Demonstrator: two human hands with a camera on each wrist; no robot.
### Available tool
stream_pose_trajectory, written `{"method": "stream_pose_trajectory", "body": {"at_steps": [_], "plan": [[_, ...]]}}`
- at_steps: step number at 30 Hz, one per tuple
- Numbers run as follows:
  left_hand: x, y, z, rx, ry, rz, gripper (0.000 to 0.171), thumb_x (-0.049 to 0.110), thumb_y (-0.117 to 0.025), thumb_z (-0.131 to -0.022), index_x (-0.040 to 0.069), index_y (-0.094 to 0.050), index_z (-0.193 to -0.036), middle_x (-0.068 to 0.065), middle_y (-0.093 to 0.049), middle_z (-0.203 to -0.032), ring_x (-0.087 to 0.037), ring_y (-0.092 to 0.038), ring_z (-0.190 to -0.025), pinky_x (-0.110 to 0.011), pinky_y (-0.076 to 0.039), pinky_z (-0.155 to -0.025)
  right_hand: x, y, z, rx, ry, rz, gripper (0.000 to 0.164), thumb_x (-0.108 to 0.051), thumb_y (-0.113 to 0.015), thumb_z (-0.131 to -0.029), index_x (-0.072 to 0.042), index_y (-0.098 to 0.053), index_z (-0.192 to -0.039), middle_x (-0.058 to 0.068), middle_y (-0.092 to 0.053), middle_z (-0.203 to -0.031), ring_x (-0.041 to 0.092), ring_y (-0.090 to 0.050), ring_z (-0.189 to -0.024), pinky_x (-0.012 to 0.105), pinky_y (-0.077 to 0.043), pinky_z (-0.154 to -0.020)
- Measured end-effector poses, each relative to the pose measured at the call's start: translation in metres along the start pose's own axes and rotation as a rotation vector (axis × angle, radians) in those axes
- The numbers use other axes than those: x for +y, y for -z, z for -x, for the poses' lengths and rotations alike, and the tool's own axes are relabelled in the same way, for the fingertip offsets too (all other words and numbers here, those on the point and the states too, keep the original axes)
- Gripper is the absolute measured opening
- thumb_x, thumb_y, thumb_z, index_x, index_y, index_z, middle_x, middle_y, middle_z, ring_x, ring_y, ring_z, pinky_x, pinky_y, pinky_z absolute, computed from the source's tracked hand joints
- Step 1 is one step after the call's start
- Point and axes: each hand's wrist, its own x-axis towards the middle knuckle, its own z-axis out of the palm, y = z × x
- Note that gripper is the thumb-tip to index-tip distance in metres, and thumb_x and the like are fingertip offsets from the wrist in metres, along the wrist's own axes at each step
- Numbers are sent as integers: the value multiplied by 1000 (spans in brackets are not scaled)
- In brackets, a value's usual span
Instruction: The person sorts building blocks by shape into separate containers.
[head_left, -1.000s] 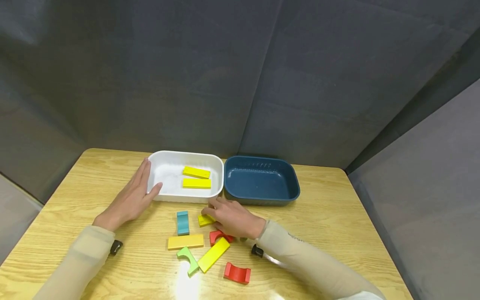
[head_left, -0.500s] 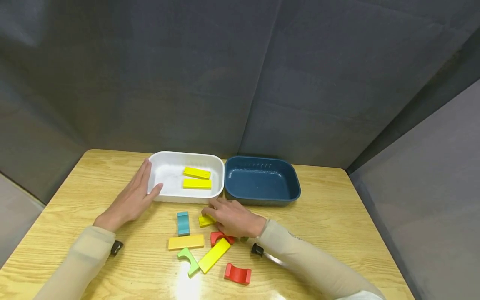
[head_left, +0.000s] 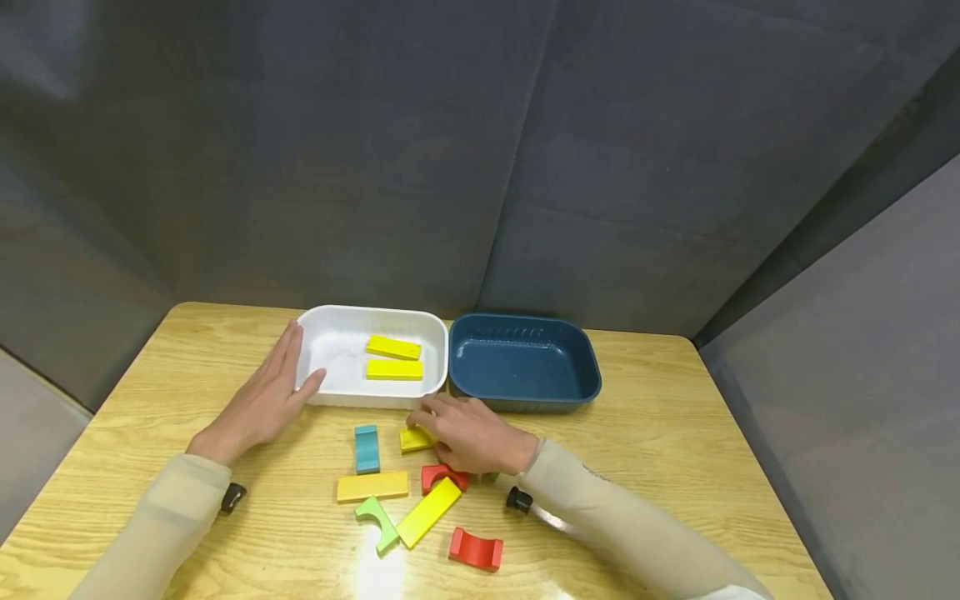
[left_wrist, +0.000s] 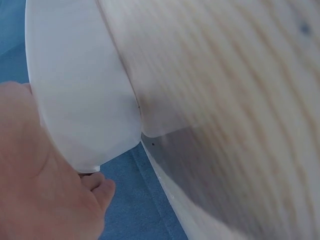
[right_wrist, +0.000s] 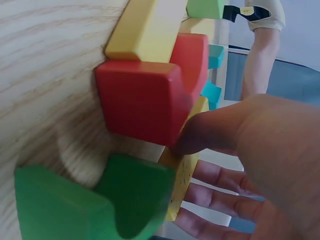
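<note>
My left hand (head_left: 255,400) lies along the left end of the white tray (head_left: 333,354), fingers straight against its outer wall, thumb over the front rim. In the left wrist view, the palm side (left_wrist: 45,185) meets the tray wall. Two yellow blocks (head_left: 393,369) lie inside that tray. Just in front of the trays, my right hand (head_left: 480,437) pinches another yellow block (head_left: 415,440), whose right end it hides. The right wrist view shows thumb and fingers on opposite sides of this block (right_wrist: 184,177). A red arch block (right_wrist: 135,100) stands close to the thumb.
A dark blue tray (head_left: 517,371) adjoins the white one on the right. Around the hands lie a teal arch block (head_left: 367,450), yellow planks (head_left: 372,486), a light green arch block (head_left: 381,525), another red arch block (head_left: 476,550) and a dark green one (right_wrist: 60,205). Grey panels enclose the table.
</note>
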Motion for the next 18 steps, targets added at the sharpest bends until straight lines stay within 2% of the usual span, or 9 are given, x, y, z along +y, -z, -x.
{"method": "stream_pose_trajectory", "body": {"at_steps": [9, 18], "plan": [[1, 1, 0, -11, 4, -7, 91, 52, -42, -113, 3, 11, -170, -9, 21, -178, -43, -1, -165, -65, -15, -129, -1, 13, 4, -9, -13, -13, 45, -13, -77, -94, -16, -66, -138, 3, -65, -123, 17, -62, -104, 25, -58, -77], [0, 1, 0, -18, 0, -9, 91, 52, -40, -114, 2, 11, -170, -10, 22, -178, -43, 1, -165, -64, -14, -130, -4, 25, 7, 16, -10, -40, 46, -11, -77, -93, -16, -66, -137, 2, -64, -120, 17, -61, -103, 22, -56, -72]]}}
